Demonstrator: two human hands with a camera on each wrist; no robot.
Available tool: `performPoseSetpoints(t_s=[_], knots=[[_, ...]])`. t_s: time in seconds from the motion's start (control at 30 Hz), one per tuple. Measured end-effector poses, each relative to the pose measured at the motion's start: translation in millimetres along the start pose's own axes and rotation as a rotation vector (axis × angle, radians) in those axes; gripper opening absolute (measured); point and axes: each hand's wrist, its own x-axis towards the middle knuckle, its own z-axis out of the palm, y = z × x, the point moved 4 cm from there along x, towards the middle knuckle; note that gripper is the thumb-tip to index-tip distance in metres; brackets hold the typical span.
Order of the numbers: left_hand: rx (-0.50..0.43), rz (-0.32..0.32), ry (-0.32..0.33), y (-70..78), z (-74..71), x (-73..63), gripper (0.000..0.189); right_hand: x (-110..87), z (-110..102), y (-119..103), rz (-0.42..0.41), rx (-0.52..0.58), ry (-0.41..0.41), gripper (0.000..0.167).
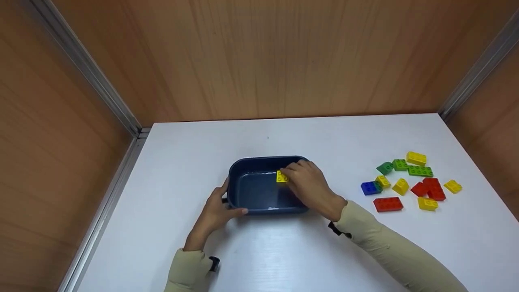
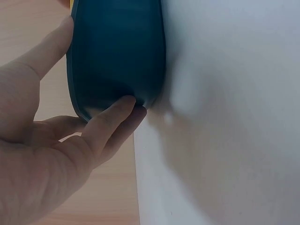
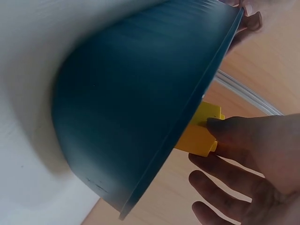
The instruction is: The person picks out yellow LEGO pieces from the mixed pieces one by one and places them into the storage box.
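A dark blue rectangular dish point(image 1: 267, 211) stands near the middle of the white table. My left hand point(image 1: 215, 211) grips its left end, with the thumb along the near rim; in the left wrist view the other fingers curl against the end of the dish. Over the right half of the dish, my right hand point(image 1: 310, 184) pinches a yellow toy brick point(image 1: 282, 177) between thumb and forefinger. From the right wrist view, that brick shows at rim height, partly hidden behind the dish wall, while the remaining fingers hang loosely spread.
On the right side of the table lie several loose bricks: a blue brick point(image 1: 369, 187), a long red brick point(image 1: 388, 204), a green brick point(image 1: 420, 170), a yellow brick point(image 1: 416, 158) and others. Wooden panels point(image 1: 284, 61) rise behind the table and at both sides.
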Motion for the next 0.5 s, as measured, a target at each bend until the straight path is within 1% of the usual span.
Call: performPoseSetpoints(t_s=[0.13, 0.5], knots=[[0.002, 0.006, -0.001, 0.7, -0.2, -1.2, 0.112, 3.8, 1, -1, -0.007, 0.012, -0.001, 0.03], [0.01, -0.009, 0.001, 0.9, 0.3, -0.8, 0.112, 13.7, 2, -4, -0.033, 0.018, -0.013, 0.025]])
